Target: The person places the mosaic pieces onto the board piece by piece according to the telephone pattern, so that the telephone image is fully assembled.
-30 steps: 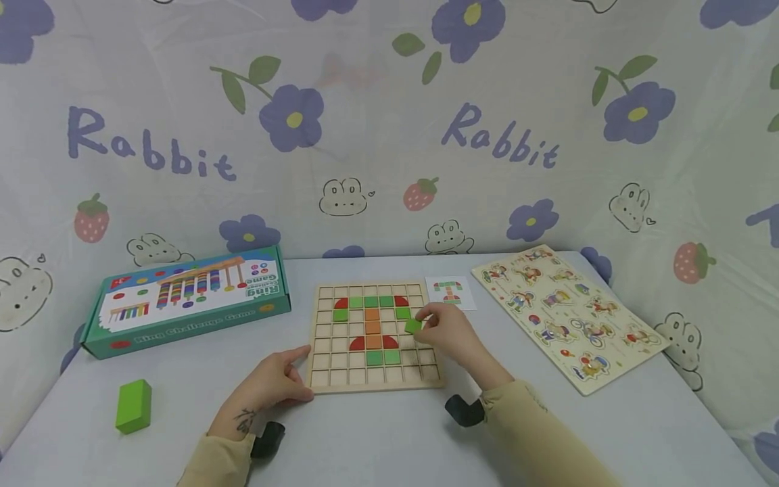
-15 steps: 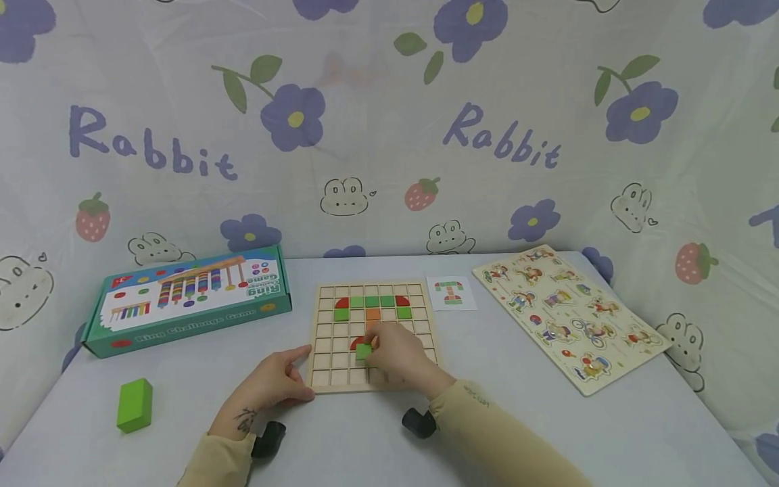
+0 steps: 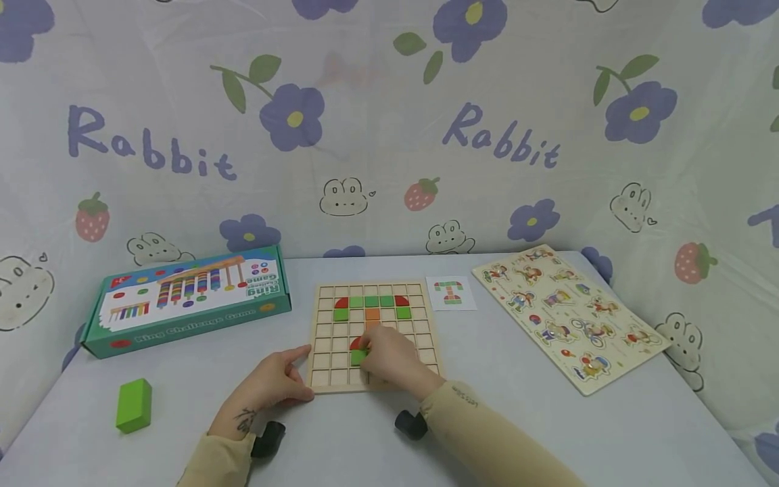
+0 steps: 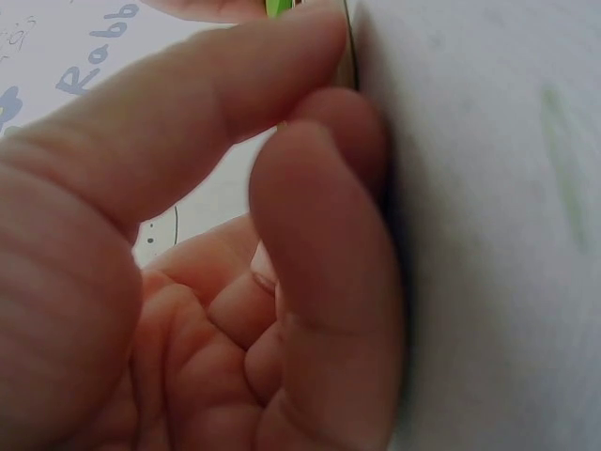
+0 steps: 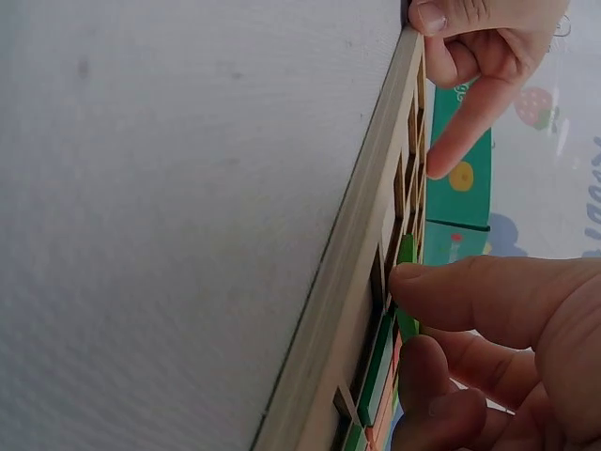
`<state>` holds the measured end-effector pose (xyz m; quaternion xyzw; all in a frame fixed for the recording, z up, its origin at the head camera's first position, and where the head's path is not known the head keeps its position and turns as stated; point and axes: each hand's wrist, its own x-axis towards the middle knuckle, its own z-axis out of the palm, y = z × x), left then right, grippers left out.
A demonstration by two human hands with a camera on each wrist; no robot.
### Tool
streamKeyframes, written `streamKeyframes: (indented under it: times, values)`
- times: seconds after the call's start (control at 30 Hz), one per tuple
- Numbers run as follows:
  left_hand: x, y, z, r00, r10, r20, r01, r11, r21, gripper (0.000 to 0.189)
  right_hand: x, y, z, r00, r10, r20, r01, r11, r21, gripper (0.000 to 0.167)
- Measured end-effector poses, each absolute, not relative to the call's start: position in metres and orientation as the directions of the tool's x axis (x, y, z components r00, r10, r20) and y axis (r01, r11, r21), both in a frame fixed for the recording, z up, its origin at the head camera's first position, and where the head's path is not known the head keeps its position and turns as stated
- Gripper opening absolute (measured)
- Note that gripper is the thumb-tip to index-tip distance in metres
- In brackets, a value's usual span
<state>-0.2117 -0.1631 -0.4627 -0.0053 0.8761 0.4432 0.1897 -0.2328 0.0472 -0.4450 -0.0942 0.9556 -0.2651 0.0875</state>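
Observation:
My right hand [image 3: 395, 358] pinches a small green square tile [image 3: 358, 358] between thumb and fingers, low over a wooden grid board [image 3: 341, 390]. In the right wrist view the tile [image 5: 407, 250] shows tilted at the thumb tip. It sits just below a red curved piece [image 3: 357, 343]. Green squares [image 3: 372, 302], red curved pieces [image 3: 402, 300] and an orange square [image 3: 372, 314] lie in the board's cells; my right hand hides some of the lower ones. My left hand [image 3: 270, 380] rests at the board's left edge, index finger and thumb spread and touching it.
A pattern card [image 3: 452, 293] lies by the board's upper right corner. To the right is a picture puzzle board [image 3: 569, 318]. On the left are a green game box [image 3: 189, 301] and a green block [image 3: 134, 406]. A patterned cloth [image 3: 377, 135] hangs behind the table.
My right hand has carried the green tile leftward and toward me, from the board's right side to below the lower red piece, then slightly further left. My left hand has stayed in place.

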Motion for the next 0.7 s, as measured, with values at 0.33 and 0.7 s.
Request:
streamKeyframes:
  times: [0.33,0.7]
  values:
    - [-0.209,-0.163,-0.462,-0.927,0.153,-0.343,-0.184,0.609,0.771,0.082,-0.233,0.045,-0.447,-0.961,-0.255,-0.108,-0.159,0.827,-0.539,0.031]
    - [-0.209,-0.165,-0.463,-0.925,0.159,-0.346,-0.185,0.606,0.774,0.084,-0.239,0.055,-0.434,-0.954,-0.293,-0.069,-0.196,0.778,-0.596,0.034]
